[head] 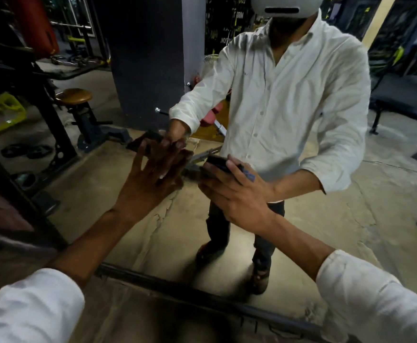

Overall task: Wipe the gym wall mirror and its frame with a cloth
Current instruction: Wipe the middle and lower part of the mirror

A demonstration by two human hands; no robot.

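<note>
The wall mirror (388, 181) reflects cracked concrete floor (153, 243), a wooden stool (73, 95) and gym machines (44, 102) — its dark frame (202, 302) runs along the bottom. The left hand (153, 177) presses spread fingers on the glass over a dark cloth (144, 141); the right hand (237, 196) grips a dark object (217, 163). Reflected wall lettering (221, 40) is unreadable.

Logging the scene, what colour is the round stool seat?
The stool seat is tan brown; head view.

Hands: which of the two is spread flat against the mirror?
The left hand, fingers straight and splayed on the mirror; the right hand instead curls round a dark object.
</note>
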